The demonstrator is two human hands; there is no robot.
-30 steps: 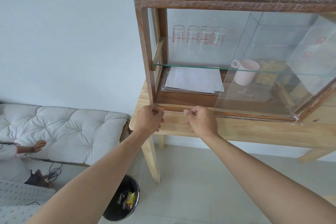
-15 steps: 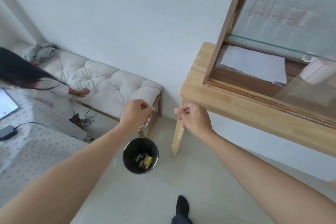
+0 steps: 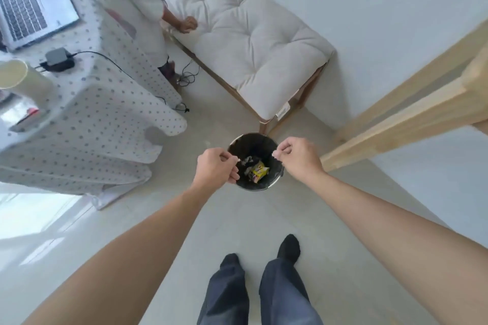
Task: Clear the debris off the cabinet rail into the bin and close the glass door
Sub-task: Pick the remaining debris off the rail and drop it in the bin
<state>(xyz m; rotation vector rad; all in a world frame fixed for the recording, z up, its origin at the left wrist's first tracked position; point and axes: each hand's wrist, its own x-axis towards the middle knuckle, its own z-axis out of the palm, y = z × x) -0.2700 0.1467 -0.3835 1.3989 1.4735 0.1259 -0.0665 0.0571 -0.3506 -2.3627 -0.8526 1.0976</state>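
1. The bin [image 3: 257, 187], round and black with a shiny rim, stands upright on the pale floor.
2. Inside it lie a yellow wrapper [image 3: 260, 170] and some whitish debris [image 3: 247, 160].

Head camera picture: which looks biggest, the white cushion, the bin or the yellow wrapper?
1. White cushion, by far the largest.
2. Bin, much smaller, though it sits farther down on the floor.
3. Yellow wrapper, smallest, lying inside the bin.
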